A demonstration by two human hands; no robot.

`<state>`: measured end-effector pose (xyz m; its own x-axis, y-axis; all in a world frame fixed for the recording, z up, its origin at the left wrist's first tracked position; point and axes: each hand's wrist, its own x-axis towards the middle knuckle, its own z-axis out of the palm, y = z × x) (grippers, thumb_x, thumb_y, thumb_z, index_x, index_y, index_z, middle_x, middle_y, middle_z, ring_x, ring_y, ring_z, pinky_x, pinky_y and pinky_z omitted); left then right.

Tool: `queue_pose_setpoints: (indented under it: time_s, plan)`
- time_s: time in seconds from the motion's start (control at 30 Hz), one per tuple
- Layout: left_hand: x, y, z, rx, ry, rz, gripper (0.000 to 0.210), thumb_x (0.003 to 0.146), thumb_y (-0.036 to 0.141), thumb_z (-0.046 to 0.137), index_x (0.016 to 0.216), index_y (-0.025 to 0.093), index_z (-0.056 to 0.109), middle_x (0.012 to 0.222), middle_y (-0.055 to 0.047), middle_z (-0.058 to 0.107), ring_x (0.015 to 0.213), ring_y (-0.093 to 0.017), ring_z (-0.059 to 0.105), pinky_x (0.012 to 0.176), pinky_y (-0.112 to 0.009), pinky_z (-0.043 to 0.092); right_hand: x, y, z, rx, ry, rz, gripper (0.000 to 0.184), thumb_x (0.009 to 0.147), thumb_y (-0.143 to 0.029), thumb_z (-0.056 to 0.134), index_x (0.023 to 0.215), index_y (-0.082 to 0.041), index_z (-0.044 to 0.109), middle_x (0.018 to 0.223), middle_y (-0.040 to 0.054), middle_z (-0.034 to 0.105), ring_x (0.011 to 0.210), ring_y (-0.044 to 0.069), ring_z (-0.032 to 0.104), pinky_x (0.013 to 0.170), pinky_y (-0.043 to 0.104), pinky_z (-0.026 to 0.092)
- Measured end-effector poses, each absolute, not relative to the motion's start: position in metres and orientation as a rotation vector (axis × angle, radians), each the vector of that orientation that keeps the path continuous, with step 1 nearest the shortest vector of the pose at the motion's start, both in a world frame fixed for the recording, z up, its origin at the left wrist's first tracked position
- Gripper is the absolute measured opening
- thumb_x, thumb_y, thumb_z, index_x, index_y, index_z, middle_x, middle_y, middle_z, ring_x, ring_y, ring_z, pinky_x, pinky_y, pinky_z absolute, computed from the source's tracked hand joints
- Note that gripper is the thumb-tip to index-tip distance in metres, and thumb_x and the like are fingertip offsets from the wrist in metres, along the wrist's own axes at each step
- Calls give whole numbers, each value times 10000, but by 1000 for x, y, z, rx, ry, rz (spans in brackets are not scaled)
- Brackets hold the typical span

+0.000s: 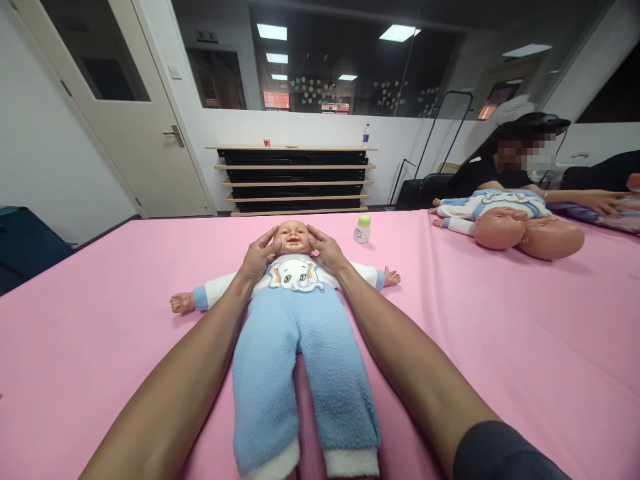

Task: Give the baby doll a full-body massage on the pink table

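A baby doll (pixel 295 287) lies on its back on the pink-covered table, its arms spread wide and its legs towards me. It wears fuzzy light-blue trousers and a white top with an elephant on the chest. My left hand (pixel 260 253) cups the left side of the doll's head (pixel 293 239), thumb by the cheek. On the opposite side, my right hand (pixel 326 251) cups the head the same way, so the head is held between my palms. Just right of the head stands a small white bottle with a green cap (pixel 363 229).
The pink cloth (pixel 500 333) covers the wide table. At the right lie more dolls (pixel 505 227), near a person in a dark cap (pixel 530 143) whose arm reaches across the table. Behind the table are a low shelf (pixel 300 167) and a door (pixel 115 100).
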<state>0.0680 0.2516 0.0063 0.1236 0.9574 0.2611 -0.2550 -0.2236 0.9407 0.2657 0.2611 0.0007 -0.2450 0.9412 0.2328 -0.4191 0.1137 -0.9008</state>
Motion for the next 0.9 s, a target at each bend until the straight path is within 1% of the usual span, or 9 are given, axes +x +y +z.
queue_pose_setpoints:
  time_s: [0.1, 0.17, 0.27, 0.33, 0.43, 0.57, 0.67, 0.77, 0.9]
  plan:
    - [68, 253, 5, 1281, 797, 1401, 668, 803, 441, 686, 1390, 197, 481, 1395, -133, 516, 1206, -301, 560, 1007, -469, 480, 263, 258, 3, -677, -1197, 1381, 707, 788, -467, 694, 1415, -271, 434, 1420, 59, 499, 1198, 261, 568, 960, 435, 510]
    - [69, 252, 5, 1346, 806, 1397, 701, 785, 434, 707, 1403, 212, 462, 1419, -123, 492, 1236, -305, 535, 1025, -469, 464, 262, 252, 6, -735, -1272, 1300, 791, 755, -490, 721, 1442, -269, 398, 1431, 55, 486, 1242, 262, 532, 1015, 427, 472]
    - [69, 249, 6, 1476, 868, 1383, 859, 680, 371, 809, 1432, 238, 418, 1434, -113, 475, 1265, -327, 503, 1040, -473, 446, 261, 244, 11, -774, -1391, 1194, 990, 637, -437, 827, 1478, -260, 337, 1444, 47, 467, 1308, 272, 462, 1091, 404, 398]
    - [69, 248, 6, 1508, 912, 1378, 916, 638, 344, 839, 1439, 242, 408, 1424, -118, 484, 1252, -338, 512, 1031, -480, 451, 262, 242, 12, -771, -1417, 1168, 1026, 608, -403, 850, 1481, -254, 331, 1452, 43, 458, 1331, 275, 433, 1109, 397, 375]
    - [69, 248, 6, 1466, 893, 1384, 902, 657, 349, 826, 1444, 220, 405, 1386, -127, 523, 1228, -331, 534, 1029, -467, 454, 264, 244, 11, -742, -1394, 1190, 966, 645, -396, 827, 1471, -235, 351, 1448, 50, 465, 1319, 264, 446, 1104, 388, 377]
    - [70, 247, 7, 1383, 825, 1379, 852, 702, 368, 794, 1445, 219, 403, 1366, -120, 545, 1214, -312, 551, 1029, -446, 459, 265, 250, 7, -669, -1284, 1328, 876, 713, -418, 776, 1462, -228, 365, 1416, 67, 504, 1227, 251, 540, 1026, 376, 457]
    - [70, 248, 7, 1318, 788, 1385, 762, 751, 389, 753, 1423, 219, 437, 1375, -120, 539, 1196, -298, 568, 1013, -430, 476, 264, 255, 4, -645, -1202, 1410, 824, 739, -425, 758, 1452, -249, 385, 1401, 68, 521, 1171, 250, 584, 969, 374, 501]
    - [70, 249, 7, 1290, 793, 1391, 678, 789, 404, 717, 1394, 219, 474, 1372, -115, 543, 1183, -282, 579, 1000, -419, 487, 262, 259, 0, -645, -1198, 1409, 779, 755, -418, 747, 1439, -268, 406, 1400, 57, 523, 1174, 248, 583, 961, 380, 508]
    - [71, 252, 5, 1325, 826, 1427, 611, 848, 480, 622, 1383, 218, 484, 1406, -115, 507, 1216, -284, 551, 975, -434, 500, 261, 261, -1, -702, -1235, 1312, 640, 842, -499, 620, 1416, -279, 442, 1441, 27, 478, 1244, 245, 530, 983, 401, 495]
